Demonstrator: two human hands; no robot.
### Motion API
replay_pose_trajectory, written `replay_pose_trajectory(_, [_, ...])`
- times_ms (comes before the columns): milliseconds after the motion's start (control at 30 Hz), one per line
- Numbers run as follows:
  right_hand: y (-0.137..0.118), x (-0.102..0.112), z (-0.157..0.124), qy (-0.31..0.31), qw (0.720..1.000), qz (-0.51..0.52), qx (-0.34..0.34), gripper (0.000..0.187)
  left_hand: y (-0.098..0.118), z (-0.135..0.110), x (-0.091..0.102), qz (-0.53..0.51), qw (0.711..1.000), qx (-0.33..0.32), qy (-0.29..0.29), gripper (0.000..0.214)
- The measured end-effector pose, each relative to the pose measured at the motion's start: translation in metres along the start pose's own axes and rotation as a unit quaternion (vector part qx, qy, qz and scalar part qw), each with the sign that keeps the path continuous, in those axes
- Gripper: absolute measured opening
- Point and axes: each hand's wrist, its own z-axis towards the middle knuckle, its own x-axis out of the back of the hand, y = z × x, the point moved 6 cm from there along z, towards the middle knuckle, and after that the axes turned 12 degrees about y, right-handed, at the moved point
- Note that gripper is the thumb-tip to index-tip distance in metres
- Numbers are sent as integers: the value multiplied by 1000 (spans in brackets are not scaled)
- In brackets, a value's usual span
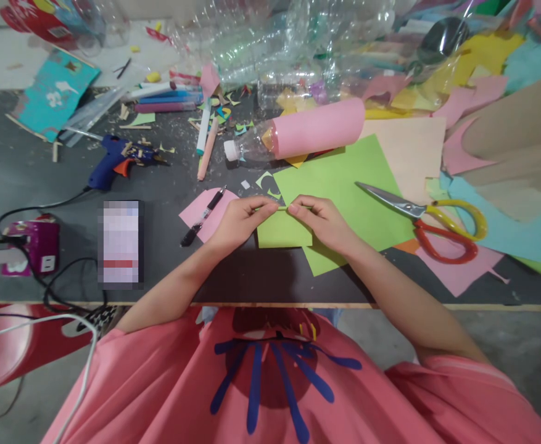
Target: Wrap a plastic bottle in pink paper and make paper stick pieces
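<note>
My left hand (240,221) and my right hand (322,221) meet over a small light-green paper piece (282,234) at the table's front middle. Both pinch its folded top edge with fingers pressed together. The piece lies on a larger green sheet (344,185). A black pen (203,217) rests on a pink paper scrap (205,213) just left of my left hand. Scissors with yellow and red handles (437,225) lie open to the right of my right hand.
A plastic bottle wrapped in pink paper (307,131) lies behind the green sheet. A blue glue gun (117,157), markers (168,98), a phone (121,242) and a power strip (39,246) sit at the left. Coloured paper sheets (496,123) and clear bottles (289,43) crowd the back and right.
</note>
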Motion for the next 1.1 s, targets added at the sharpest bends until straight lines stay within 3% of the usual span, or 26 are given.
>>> replay_pose_trajectory(200, [3,-2,0,-4,1000,-9,-7,54,2,-1,1,-29,999,-14,20,19])
replay_pose_trajectory(400, [1,-2,0,-6,1000,-14,2,56,3,-2,2,-18,999,-26,26,19])
replay_pose_trajectory(733, [-2,0,0,-4,1000,-9,15,53,0,-1,-5,-6,999,4,-40,52])
replay_pose_trajectory(1100, [-1,0,1,-3,1000,-19,15,50,1,-1,-3,-4,999,-13,-32,21])
